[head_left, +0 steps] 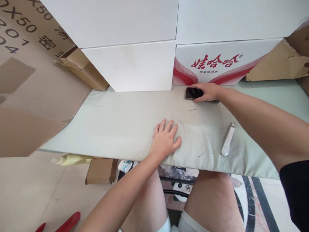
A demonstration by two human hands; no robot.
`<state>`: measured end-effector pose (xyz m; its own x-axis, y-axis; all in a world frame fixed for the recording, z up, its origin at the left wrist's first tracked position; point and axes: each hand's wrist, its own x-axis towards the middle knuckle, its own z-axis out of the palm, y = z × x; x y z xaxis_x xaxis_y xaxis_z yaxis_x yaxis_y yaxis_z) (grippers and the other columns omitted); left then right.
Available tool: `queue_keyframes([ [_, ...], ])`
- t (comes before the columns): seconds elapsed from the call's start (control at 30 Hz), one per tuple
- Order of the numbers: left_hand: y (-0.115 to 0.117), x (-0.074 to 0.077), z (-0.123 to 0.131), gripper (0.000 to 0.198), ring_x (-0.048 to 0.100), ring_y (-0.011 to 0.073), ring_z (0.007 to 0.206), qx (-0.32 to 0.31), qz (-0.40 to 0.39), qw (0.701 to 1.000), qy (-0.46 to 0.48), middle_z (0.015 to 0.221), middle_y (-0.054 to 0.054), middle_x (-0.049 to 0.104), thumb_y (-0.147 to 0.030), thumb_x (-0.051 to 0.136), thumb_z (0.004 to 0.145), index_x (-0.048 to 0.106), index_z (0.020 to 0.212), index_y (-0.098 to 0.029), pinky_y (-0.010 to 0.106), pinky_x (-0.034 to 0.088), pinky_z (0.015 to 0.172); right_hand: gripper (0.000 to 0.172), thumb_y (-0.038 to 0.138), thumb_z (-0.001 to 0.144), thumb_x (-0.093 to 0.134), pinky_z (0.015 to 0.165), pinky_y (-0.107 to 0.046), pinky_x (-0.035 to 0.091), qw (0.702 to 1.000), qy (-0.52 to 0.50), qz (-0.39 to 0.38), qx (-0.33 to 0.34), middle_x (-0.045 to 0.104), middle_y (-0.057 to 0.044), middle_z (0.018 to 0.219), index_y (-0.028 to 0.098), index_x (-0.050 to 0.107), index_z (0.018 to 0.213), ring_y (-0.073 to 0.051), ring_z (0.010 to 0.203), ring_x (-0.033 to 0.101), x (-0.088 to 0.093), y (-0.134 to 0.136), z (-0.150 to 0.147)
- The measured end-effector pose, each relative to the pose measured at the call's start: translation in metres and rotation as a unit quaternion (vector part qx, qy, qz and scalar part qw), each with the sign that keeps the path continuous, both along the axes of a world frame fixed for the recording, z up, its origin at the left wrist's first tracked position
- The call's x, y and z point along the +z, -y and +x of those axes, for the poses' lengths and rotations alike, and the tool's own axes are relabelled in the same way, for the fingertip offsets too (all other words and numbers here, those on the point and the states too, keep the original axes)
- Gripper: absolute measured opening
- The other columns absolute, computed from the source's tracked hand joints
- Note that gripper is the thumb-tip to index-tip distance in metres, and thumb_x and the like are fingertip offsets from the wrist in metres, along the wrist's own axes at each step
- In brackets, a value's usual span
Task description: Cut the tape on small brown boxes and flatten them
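My left hand lies flat on the pale green cloth of the table, fingers spread, with nothing in it. Farther back, my right hand grips a dark smartphone, thumb on the near edge and fingers on the far one. The phone is on the cloth, just in front of a white carton with red lettering, and the hand covers its middle. A white utility knife rests on the cloth nearer to me, below my right forearm.
White cartons are stacked along the back, including the red-lettered carton. Large brown cardboard stands at the left, and an open brown box at the back right. Below the table are a small brown box and a yellow bottle.
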<state>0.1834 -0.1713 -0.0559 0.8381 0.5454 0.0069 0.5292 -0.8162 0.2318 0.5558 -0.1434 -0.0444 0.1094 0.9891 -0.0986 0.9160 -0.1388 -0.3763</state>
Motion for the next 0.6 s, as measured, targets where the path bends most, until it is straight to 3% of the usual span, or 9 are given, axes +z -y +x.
queue_keyframes([
  [0.2,0.001,0.001,0.0,0.054,0.034,0.0361,0.154,0.0,0.001,1.0,0.0,0.162,0.006,0.049,-0.044,0.049,0.098,0.057,0.147,-0.023,0.055,0.028,0.126,0.103,0.05,0.063,0.087,0.109,-0.066,0.047,1.0,-0.014,-0.004,-0.017,0.061,-0.015,0.146,0.027,0.047,0.155,-0.045,0.129,0.058,-0.001,0.002,0.0],
  [0.33,0.002,0.001,-0.001,0.055,0.034,0.0362,0.154,0.001,0.001,1.0,-0.003,0.162,0.006,0.048,-0.045,0.05,0.098,0.056,0.148,-0.023,0.055,0.029,0.126,0.115,0.053,0.064,0.085,0.115,-0.064,0.041,0.999,-0.008,-0.002,-0.046,0.047,-0.02,0.159,0.02,0.035,0.162,-0.046,0.141,0.049,0.008,0.016,-0.016],
  [0.4,0.002,0.0,-0.001,0.055,0.034,0.0363,0.154,0.001,0.001,1.0,0.002,0.162,0.007,0.048,-0.044,0.05,0.098,0.056,0.148,-0.023,0.056,0.029,0.126,0.102,0.052,0.072,0.079,0.118,-0.062,0.038,0.997,0.005,0.056,-0.05,0.045,-0.02,0.16,0.017,0.039,0.159,-0.045,0.144,0.046,0.014,0.026,-0.044],
  [0.5,0.001,-0.001,0.0,0.053,0.034,0.0366,0.154,-0.001,-0.001,1.0,0.017,0.161,0.007,0.05,-0.043,0.052,0.097,0.057,0.146,-0.024,0.056,0.029,0.126,0.067,0.036,0.09,0.057,0.119,-0.058,0.038,0.987,0.017,0.145,-0.065,0.054,-0.021,0.153,0.012,0.047,0.151,-0.039,0.142,0.05,0.012,0.038,-0.113],
  [0.6,0.001,0.001,0.002,0.052,0.036,0.0382,0.153,0.003,-0.012,0.999,0.035,0.156,0.013,0.054,-0.041,0.056,0.095,0.06,0.143,-0.02,0.059,0.03,0.126,0.055,0.03,0.096,0.044,0.116,-0.047,0.045,0.988,0.013,0.143,-0.055,0.06,-0.016,0.149,0.013,0.052,0.148,-0.03,0.138,0.056,-0.004,0.039,-0.183],
])
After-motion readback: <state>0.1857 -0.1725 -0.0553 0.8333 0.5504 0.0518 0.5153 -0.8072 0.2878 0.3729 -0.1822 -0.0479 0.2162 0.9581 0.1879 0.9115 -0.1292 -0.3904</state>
